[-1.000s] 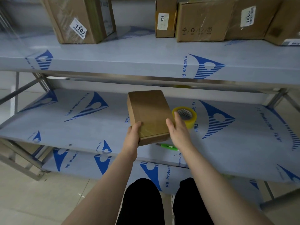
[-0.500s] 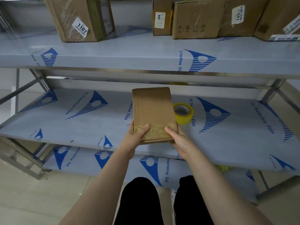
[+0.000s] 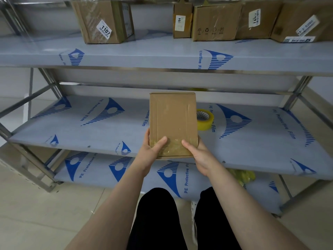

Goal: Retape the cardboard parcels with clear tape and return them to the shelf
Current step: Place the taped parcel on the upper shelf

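A small flat cardboard parcel is held up in front of the middle shelf, its broad face toward me, with glossy clear tape across its near end. My left hand grips its lower left corner, thumb on the face. My right hand grips its lower right corner the same way. A yellowish tape roll lies on the middle shelf just right of the parcel, partly hidden by it.
Several cardboard parcels stand on the upper shelf: one labelled 1107 at the left, one labelled 204 and others at the right. A lower shelf holds something yellow. My dark-trousered legs are below.
Both hands have raised the parcel and squared it upright toward me. My right hand moved from its side edge to its lower right corner. The green pen on the shelf is now hidden.
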